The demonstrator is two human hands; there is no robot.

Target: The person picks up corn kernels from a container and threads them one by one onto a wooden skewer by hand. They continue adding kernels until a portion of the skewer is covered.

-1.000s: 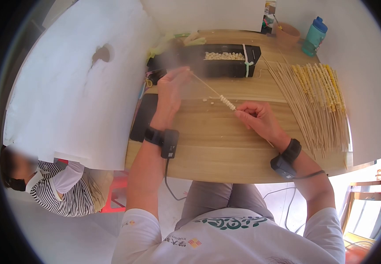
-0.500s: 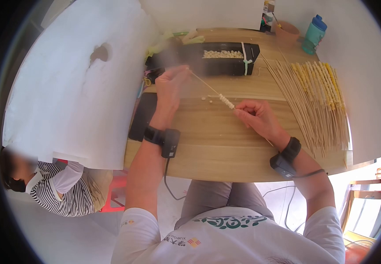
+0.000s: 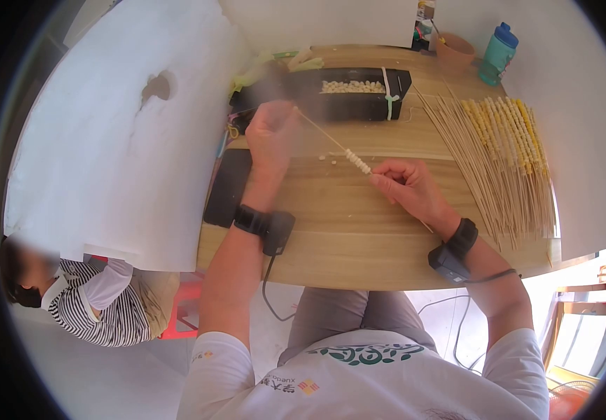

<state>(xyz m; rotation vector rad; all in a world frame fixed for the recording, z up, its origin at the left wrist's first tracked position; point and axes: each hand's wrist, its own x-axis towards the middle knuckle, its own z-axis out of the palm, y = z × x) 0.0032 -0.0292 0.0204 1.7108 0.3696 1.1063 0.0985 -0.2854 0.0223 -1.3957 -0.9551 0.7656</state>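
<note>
My right hand (image 3: 409, 186) is closed in a pinch on a thin wooden skewer (image 3: 320, 129). The skewer slants up and to the left, and a short row of small pale bead-like pieces (image 3: 357, 162) is threaded on it just past my right fingertips. At the skewer's upper tip, the fingers of my left hand (image 3: 269, 134) are pinched together. Blur hides what, if anything, they hold. Beyond my hands lies a long black box (image 3: 366, 112) with many loose pale pieces (image 3: 353, 87) inside. A couple of stray pieces (image 3: 333, 162) rest on the table under the skewer.
On the right of the wooden table (image 3: 359, 238) lie many skewers (image 3: 485, 175), several with yellow and white threaded tops (image 3: 506, 133). A teal bottle (image 3: 498, 56) and a clay pot (image 3: 455, 53) stand behind. A dark flat object (image 3: 227, 185) is at left; a person (image 3: 100, 297) sits beyond the white partition (image 3: 114, 140).
My left hand has turned slightly and its wrist has shifted a little right and down, its fingers still by the skewer's tip. My right hand and the skewer have barely moved.
</note>
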